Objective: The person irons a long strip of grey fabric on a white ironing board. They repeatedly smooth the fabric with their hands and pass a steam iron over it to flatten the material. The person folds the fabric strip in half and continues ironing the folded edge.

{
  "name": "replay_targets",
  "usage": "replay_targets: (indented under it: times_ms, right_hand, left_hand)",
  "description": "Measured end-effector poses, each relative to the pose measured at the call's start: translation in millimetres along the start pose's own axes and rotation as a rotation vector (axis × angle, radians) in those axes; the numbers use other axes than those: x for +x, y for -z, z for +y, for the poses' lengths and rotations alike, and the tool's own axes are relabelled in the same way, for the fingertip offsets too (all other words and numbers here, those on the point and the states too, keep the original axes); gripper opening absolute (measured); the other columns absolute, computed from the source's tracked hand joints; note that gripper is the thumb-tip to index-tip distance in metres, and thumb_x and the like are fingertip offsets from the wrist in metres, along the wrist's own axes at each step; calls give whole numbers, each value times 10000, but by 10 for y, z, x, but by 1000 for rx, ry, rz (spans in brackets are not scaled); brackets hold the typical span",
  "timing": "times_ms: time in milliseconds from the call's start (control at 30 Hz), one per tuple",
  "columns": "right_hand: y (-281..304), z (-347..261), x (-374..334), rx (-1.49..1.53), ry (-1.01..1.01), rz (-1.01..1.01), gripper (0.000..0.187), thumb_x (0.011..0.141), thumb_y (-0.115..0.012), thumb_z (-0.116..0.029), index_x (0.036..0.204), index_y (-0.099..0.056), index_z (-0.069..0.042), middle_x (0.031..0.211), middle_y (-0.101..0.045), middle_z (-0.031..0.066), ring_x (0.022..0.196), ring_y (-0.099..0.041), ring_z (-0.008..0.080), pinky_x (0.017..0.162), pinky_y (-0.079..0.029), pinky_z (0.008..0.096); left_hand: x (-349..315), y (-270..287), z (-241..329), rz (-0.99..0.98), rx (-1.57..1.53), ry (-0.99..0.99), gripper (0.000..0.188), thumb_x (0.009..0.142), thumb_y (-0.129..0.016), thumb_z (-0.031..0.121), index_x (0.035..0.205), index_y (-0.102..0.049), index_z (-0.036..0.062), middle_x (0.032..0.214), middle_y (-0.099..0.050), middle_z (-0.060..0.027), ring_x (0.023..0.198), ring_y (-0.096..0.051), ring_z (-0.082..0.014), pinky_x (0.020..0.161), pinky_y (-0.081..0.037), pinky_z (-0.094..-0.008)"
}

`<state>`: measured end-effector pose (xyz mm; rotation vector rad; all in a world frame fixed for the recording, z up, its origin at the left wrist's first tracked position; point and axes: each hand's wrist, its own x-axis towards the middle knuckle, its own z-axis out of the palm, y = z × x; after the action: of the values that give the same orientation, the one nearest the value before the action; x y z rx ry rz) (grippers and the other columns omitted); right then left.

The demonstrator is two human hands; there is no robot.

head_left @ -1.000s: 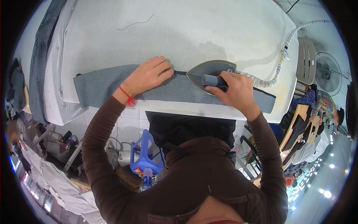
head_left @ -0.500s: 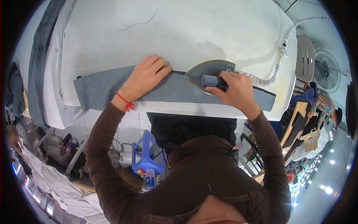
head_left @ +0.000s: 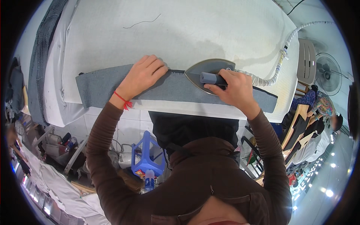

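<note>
A long grey fabric strip lies along the near edge of a white padded ironing table. My left hand, with a red thread at the wrist, rests flat on the strip with fingers spread. My right hand grips the dark handle of a grey steam iron that sits on the strip, its point toward my left hand. A white corrugated hose runs from the iron's rear up to the right.
Grey cloth hangs over the table's left end. A loose thread lies on the pad. Below the table stand a blue plastic stool and clutter. A fan, a white chair and a seated person are at the right.
My left hand has slid slightly away from me and toward the iron along the strip. The iron and my right hand have stayed nearly in place.
</note>
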<state>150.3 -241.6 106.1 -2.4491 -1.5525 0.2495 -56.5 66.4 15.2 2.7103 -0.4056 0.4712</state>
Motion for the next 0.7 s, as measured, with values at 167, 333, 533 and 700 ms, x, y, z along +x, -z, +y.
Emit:
replay_targets:
  times_ms: [167,333,533,700]
  right_hand:
    - [-21,6,-6,19,-8,9,559,881,-971,-615,883,-770,-93,703,-738,64,574,-711,277,551,-541,396]
    - [-32,-36,30,13,-9,2,566,880,-970,-619,869,-761,-93,711,-735,66,571,-705,280,544,-535,402]
    - [-82,-184,151,7,11,35,565,887,-957,-634,862,-748,-109,720,-737,68,611,-728,307,549,-543,425]
    - [-46,-72,87,-18,-26,17,593,925,-917,-658,839,-733,-101,733,-748,88,654,-752,339,591,-579,448]
  left_hand:
    - [-59,-54,-34,16,17,-57,337,894,-780,116,1222,-739,52,1223,-701,-80,1168,-689,-292,1046,-583,-445]
    - [-87,-63,-65,23,23,-53,329,906,-772,126,1227,-743,60,1217,-709,-77,1173,-694,-285,1041,-579,-440]
    - [-46,-63,-82,9,-2,-29,308,925,-758,142,1225,-751,71,1215,-715,-60,1179,-693,-267,1049,-558,-433]
    - [-71,-38,-50,-11,22,-16,283,946,-744,157,1220,-755,88,1216,-717,-48,1192,-690,-257,1065,-543,-438]
